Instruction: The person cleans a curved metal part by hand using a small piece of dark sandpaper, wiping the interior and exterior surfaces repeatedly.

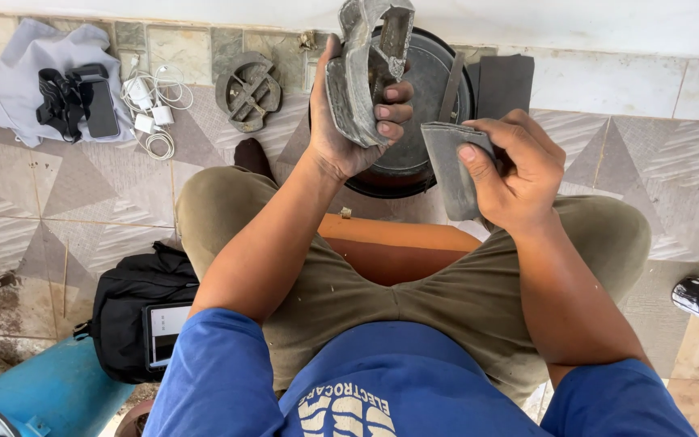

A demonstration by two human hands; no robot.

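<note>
Head view: casting [363,77] within left fingers [390,113] (curled)

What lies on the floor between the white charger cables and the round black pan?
In the head view, a round grey metal cast part with crossed ribs lies on the tiled floor between the white charger cables and the round black pan.
</note>
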